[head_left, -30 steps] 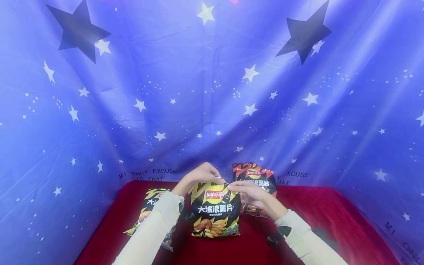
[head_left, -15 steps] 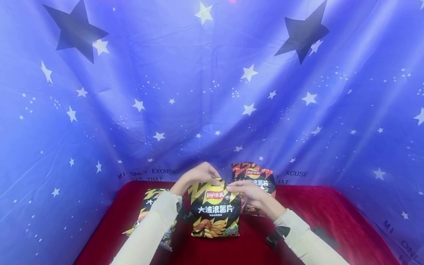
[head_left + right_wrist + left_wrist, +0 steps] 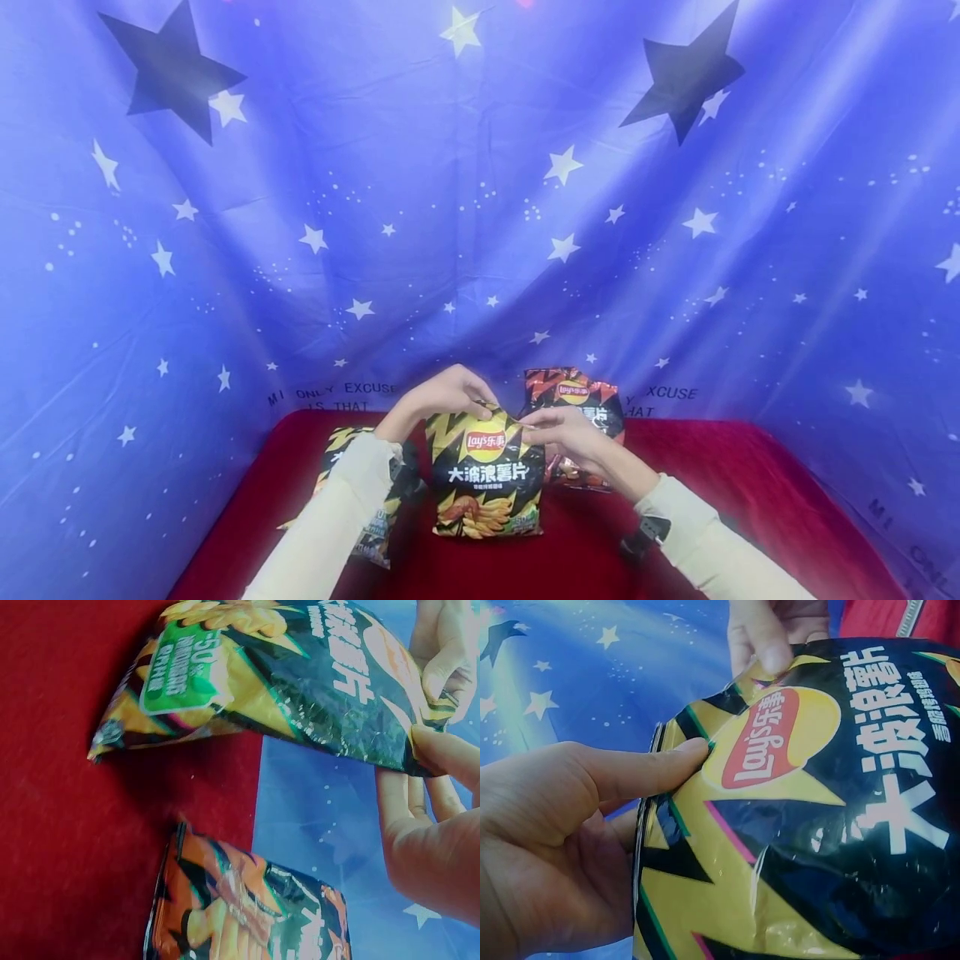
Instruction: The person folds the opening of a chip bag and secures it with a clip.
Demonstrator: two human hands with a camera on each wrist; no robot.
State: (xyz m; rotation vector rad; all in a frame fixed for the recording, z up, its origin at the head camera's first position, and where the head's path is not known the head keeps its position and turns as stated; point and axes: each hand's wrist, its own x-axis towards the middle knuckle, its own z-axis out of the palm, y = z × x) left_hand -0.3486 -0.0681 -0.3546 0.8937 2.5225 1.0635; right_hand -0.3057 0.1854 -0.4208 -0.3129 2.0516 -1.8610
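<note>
A black and yellow bag of potato chips [image 3: 487, 483] stands upright on the red cloth, its printed front toward me. My left hand [image 3: 450, 392] pinches its top edge, with the thumb on the front beside the logo and the fingers behind, as the left wrist view shows. At the bag's top right corner, my right hand [image 3: 570, 437] grips the edge between thumb and fingers, and in the right wrist view its fingertips [image 3: 427, 739] lie on that corner. The bag's top seam looks closed near my left thumb [image 3: 682, 757].
Behind my right hand is a red and black chip bag [image 3: 573, 387]. Another yellow and black bag [image 3: 345, 437] lies to the left, partly hidden by my left sleeve. The red cloth [image 3: 720, 475] covers the table, and a blue star-printed curtain [image 3: 420, 275] surrounds it.
My right hand has shifted slightly right and down at the top corner. My left hand has moved a little to the left along the top edge. The bag stays in place.
</note>
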